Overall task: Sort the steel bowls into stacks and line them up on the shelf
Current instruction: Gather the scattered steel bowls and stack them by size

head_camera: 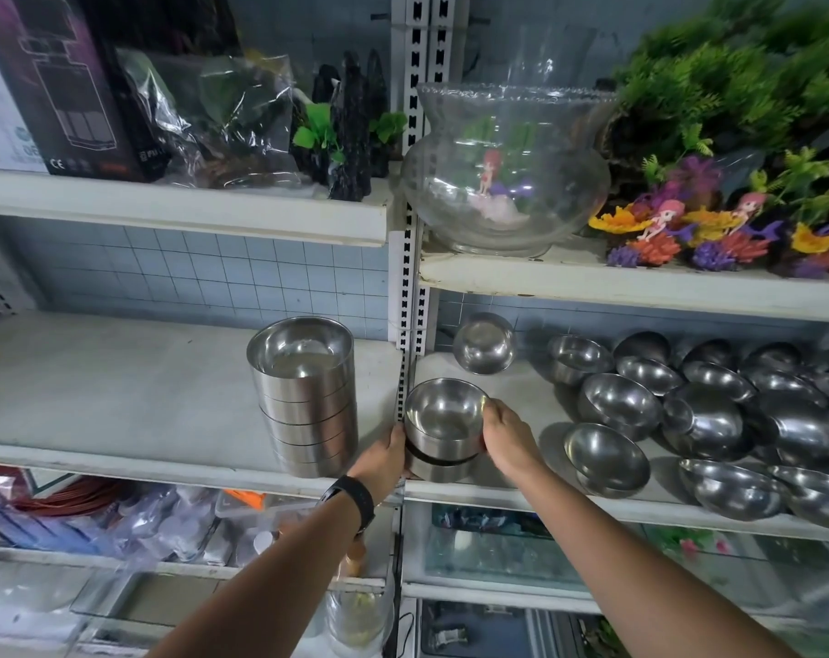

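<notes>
A short stack of bowls [443, 432] is held at the near shelf edge [521, 493], beside the tall stack [305, 396]. It is gripped by the left hand [386, 455] and right hand [509, 439]. Open shelf lies far left.

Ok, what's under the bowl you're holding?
Under the top bowl, held by left hand and right hand, sits another steel bowl; anything beneath is hidden.

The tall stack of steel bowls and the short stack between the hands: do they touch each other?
Apart. The head view shows bare shelf and the upright post between the tall stack and the short stack, which the left hand and right hand hold.
</notes>
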